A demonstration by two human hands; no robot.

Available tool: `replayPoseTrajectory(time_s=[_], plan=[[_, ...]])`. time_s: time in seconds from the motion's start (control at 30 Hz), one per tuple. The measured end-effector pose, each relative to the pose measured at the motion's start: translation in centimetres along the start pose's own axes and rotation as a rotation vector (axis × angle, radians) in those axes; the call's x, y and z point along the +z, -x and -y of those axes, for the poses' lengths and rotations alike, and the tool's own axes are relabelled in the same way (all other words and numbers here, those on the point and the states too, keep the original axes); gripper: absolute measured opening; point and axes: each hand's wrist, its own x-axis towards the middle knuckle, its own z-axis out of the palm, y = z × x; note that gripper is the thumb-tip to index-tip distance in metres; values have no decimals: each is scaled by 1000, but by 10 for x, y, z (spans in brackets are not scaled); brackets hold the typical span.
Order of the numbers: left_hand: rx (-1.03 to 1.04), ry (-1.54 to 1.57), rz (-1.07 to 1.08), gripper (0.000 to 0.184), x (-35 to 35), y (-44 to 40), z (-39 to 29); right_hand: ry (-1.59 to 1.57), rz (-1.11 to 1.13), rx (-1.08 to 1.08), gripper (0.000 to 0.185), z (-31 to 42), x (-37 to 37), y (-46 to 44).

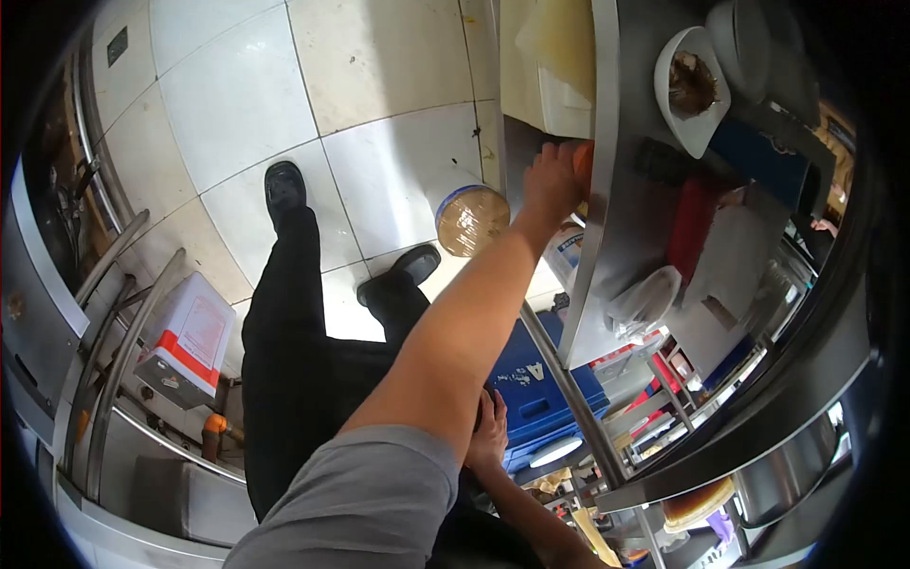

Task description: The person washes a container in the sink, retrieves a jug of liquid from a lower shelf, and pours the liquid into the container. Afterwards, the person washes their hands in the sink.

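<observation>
My left hand (553, 182), on the grey-sleeved arm, reaches under the edge of a steel counter (607, 123). Its fingers are bent round an orange object (584, 165), partly hidden by the counter edge. Beside the hand is a pale yellowish container or sheet (550, 66). My right hand (489, 431) rests against my dark trousers, fingers apart, holding nothing visible. On the floor between my foot and the counter stands a round tub (472, 221) with a brown, film-covered top.
A blue bin (545, 384) stands beyond the counter leg. The countertop holds a white bowl (691, 90) with dark food, a red object (692, 228) and a clear plastic bag (647, 296). A red-and-white box (192, 332) sits by metal rails at left.
</observation>
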Motion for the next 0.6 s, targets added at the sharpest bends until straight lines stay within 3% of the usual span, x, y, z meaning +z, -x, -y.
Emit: replayPoseTrajectory(time_s=[0.43, 0.6], plan=[[-172, 249, 64, 37, 27, -7, 31, -22, -27, -49, 72, -4, -5, -28], [-124, 260, 75, 34, 39, -17, 34, -60, -34, -63, 69, -3, -8, -36]])
